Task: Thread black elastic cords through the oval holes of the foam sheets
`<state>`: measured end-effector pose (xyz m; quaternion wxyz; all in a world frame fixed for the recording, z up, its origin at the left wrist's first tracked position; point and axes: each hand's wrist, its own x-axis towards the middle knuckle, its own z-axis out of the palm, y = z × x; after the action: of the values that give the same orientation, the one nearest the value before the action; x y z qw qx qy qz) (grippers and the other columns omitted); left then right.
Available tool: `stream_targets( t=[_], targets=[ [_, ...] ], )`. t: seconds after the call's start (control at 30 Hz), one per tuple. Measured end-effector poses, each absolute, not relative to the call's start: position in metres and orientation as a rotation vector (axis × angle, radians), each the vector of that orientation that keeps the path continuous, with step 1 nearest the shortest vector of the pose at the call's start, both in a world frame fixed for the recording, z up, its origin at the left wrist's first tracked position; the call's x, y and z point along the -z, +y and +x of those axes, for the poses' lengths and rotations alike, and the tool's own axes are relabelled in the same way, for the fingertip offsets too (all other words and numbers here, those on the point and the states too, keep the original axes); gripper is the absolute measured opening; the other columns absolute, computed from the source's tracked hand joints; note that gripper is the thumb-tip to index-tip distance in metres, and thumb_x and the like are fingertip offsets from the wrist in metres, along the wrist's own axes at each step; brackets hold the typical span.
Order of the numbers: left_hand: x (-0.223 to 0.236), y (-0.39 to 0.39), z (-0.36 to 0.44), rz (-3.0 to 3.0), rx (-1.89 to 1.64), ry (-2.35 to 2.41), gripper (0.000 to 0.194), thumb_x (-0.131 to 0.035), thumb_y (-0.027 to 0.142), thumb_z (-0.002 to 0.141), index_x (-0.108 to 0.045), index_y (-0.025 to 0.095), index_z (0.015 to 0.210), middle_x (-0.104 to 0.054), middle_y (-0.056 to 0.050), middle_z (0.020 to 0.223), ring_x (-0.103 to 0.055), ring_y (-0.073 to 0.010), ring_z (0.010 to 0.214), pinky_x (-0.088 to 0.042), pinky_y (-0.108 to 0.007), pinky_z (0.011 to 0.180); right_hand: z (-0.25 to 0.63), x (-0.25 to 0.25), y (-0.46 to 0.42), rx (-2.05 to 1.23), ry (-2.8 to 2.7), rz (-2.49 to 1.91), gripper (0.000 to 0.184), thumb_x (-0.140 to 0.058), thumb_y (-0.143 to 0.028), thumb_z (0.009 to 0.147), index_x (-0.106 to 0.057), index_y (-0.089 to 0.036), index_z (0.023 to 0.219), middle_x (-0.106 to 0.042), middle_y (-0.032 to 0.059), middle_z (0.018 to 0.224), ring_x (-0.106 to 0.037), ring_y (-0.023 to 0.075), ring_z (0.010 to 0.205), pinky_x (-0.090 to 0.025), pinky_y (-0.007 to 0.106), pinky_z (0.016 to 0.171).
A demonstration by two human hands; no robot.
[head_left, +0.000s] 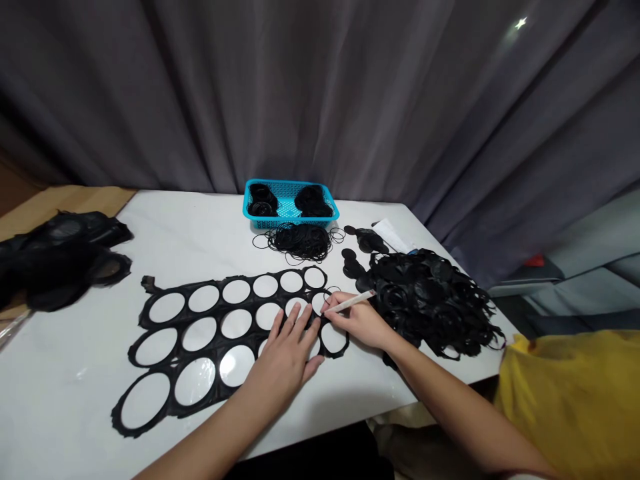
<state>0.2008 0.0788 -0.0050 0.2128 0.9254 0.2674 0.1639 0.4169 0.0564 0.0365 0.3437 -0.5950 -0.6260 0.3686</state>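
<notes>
The left hand (pixel 287 353) is pressing spread on a black sheet (pixel 172 392) of round holes at lower center, seemingly to hold it flat, while the right hand (pixel 357 323) is pinching a white pen (pixel 350 302) at its edge.

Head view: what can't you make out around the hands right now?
Holes of the black sheet under the left hand: hidden by that hand, head view.
Tip of the white stick in the right hand: too small to see what it touches, head view.
Black pile: pieces too dark to separate, head view.
Black heap: cut off by the head view's left edge.
</notes>
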Motion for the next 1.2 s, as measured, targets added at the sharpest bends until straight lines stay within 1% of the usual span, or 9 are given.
stream_targets(
  t=[0.2, 0.37, 0.53, 0.6, 0.7, 0.83, 0.9, 1.07, 1.2],
  targets=[
    [0.006, 0.079, 0.201, 2.585, -0.440, 0.738, 0.058, -0.057, 0.039, 0.096, -0.043, 0.020, 0.148, -0.035, -0.017, 0.158, -0.024, -0.0375, 0.148, -0.019, -0.061, 0.118, 0.411, -0.035, 0.048, -0.800, -1.783, -1.491, 0.016, -0.053, -0.021, 0.092, -0.056, -0.022, 0.077, -0.065, 0.0047, 0.091, -0.059, 0.0199, 0.087, -0.045, 0.033, 0.080],
    [0.012, 0.080, 0.199, 2.578, -0.497, 0.730, 0.058, -0.057, 0.041, 0.096, -0.043, 0.020, 0.148, -0.034, -0.015, 0.158, -0.023, -0.0356, 0.148, -0.023, -0.058, 0.118, 0.416, -0.039, 0.059, -0.483, -2.044, -1.575, 0.011, -0.057, -0.017, 0.088, -0.060, -0.027, 0.087, -0.067, 0.0058, 0.097, -0.058, 0.0247, 0.094, -0.045, 0.038, 0.090],
    [0.003, 0.078, 0.197, 2.567, -0.441, 0.732, 0.057, -0.059, 0.043, 0.095, -0.046, 0.020, 0.145, -0.034, -0.016, 0.159, -0.023, -0.0368, 0.148, -0.025, -0.058, 0.117, 0.467, -0.047, 0.108, -0.188, -1.659, -1.866, 0.014, -0.047, -0.016, 0.089, -0.054, -0.022, 0.078, -0.065, 0.0104, 0.088, -0.058, 0.0250, 0.082, -0.045, 0.039, 0.077],
    [-0.004, 0.077, 0.197, 2.542, -0.410, 0.730, 0.058, -0.060, 0.044, 0.094, -0.047, 0.021, 0.145, -0.034, -0.016, 0.158, -0.024, -0.0384, 0.148, -0.027, -0.059, 0.116, 0.478, -0.047, 0.121, -0.254, -1.514, -1.870, 0.014, -0.052, -0.020, 0.087, -0.052, -0.022, 0.074, -0.067, 0.0079, 0.083, -0.059, 0.0212, 0.074, -0.047, 0.034, 0.069],
    [-0.014, 0.085, 0.199, 2.471, -0.457, 0.767, 0.056, -0.060, 0.046, 0.094, -0.049, 0.022, 0.143, -0.042, -0.016, 0.153, -0.034, -0.0387, 0.143, -0.032, -0.058, 0.113, 0.472, -0.041, 0.128, -0.652, -1.311, -1.729, 0.017, -0.061, -0.029, 0.083, -0.052, -0.022, 0.071, -0.068, 0.0048, 0.079, -0.061, 0.0173, 0.068, -0.050, 0.027, 0.055],
    [-0.020, 0.109, 0.204, 2.476, -0.511, 0.800, 0.051, -0.057, 0.042, 0.095, -0.051, 0.019, 0.140, -0.045, -0.017, 0.151, -0.035, -0.0367, 0.143, -0.029, -0.057, 0.115, 0.442, -0.028, 0.122, -1.140, -1.111, -1.472, 0.025, -0.070, -0.036, 0.077, -0.051, -0.021, 0.073, -0.071, 0.0057, 0.084, -0.068, 0.0201, 0.081, -0.056, 0.026, 0.053],
    [-0.017, 0.118, 0.207, 2.496, -0.499, 0.767, 0.050, -0.057, 0.041, 0.095, -0.053, 0.018, 0.138, -0.045, -0.017, 0.152, -0.033, -0.0361, 0.144, -0.029, -0.056, 0.115, 0.431, -0.024, 0.120, -1.211, -1.076, -1.403, 0.027, -0.074, -0.036, 0.075, -0.052, -0.020, 0.074, -0.071, 0.0050, 0.085, -0.069, 0.0194, 0.082, -0.057, 0.025, 0.056],
    [-0.006, 0.120, 0.208, 2.512, -0.480, 0.718, 0.051, -0.058, 0.039, 0.094, -0.052, 0.016, 0.139, -0.044, -0.019, 0.152, -0.035, -0.0369, 0.144, -0.028, -0.058, 0.115, 0.434, -0.026, 0.125, -1.166, -0.934, -1.360, 0.021, -0.077, -0.026, 0.075, -0.058, -0.018, 0.075, -0.072, 0.0025, 0.079, -0.065, 0.0114, 0.065, -0.054, 0.019, 0.054],
    [-0.003, 0.117, 0.205, 2.544, -0.486, 0.688, 0.053, -0.057, 0.037, 0.095, -0.047, 0.019, 0.144, -0.040, -0.015, 0.155, -0.032, -0.0329, 0.145, -0.027, -0.055, 0.117, 0.457, -0.032, 0.133, -1.167, -0.648, -1.302, 0.025, -0.082, -0.018, 0.070, -0.056, -0.019, 0.072, -0.070, 0.0023, 0.074, -0.070, 0.0134, 0.073, -0.053, 0.016, 0.053]
  ],
)
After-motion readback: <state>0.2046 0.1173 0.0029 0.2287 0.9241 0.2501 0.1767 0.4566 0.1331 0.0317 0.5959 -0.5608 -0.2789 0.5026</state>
